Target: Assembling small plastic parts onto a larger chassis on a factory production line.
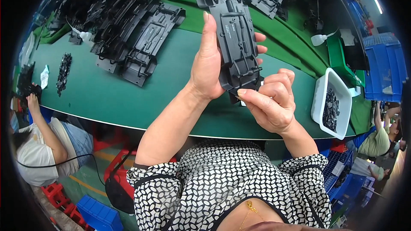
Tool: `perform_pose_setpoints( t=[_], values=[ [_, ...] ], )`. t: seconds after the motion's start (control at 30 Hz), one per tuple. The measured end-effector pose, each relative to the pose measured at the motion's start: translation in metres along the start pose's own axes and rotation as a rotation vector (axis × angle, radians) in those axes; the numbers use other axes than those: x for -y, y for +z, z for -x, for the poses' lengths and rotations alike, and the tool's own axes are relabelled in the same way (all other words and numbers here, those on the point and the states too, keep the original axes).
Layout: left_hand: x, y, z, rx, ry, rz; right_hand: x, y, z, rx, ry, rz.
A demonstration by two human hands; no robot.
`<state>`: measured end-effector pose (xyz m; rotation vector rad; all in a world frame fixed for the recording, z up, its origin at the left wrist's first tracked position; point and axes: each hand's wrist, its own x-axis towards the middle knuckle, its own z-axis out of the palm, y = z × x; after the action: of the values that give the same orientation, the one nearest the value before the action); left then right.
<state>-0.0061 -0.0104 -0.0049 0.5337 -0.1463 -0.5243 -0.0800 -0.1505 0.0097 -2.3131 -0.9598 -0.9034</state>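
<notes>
My left hand (pixel 208 62) is wrapped around a long black plastic toy-car chassis (pixel 233 30), held up tilted above the green table. Its thumb lies along the left edge and the fingertips show past the right edge. At the chassis's lower end, my right hand (pixel 274 100) pinches with thumb and bent forefinger. A small dark piece shows at that thumb tip; I cannot tell whether it is separate or part of the chassis. To the right stands a white plastic tub (pixel 319 102) with many small black parts (pixel 332 109) inside.
Stacked black chassis (pixel 145 42) cover the table's (pixel 98 98) left and back. A strip of small black parts (pixel 64 72) lies farther left. White squeeze bottles (pixel 319 39) rest at both sides. A green bin (pixel 340 62) stands behind the tub. A co-worker (pixel 47 145) sits at left.
</notes>
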Motion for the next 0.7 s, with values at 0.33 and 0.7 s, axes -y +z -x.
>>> perform_pose_setpoints(
  t=[0.33, 0.7],
  values=[
    [0.0006, 0.0011, 0.0, 0.01, 0.006, -0.02, 0.0003, -0.0005, -0.0001, 0.002, -0.02, 0.005],
    [0.0019, 0.0034, 0.0005, 0.012, -0.003, -0.035, -0.0013, -0.002, 0.0011, 0.059, -0.043, -0.002]
  ],
)
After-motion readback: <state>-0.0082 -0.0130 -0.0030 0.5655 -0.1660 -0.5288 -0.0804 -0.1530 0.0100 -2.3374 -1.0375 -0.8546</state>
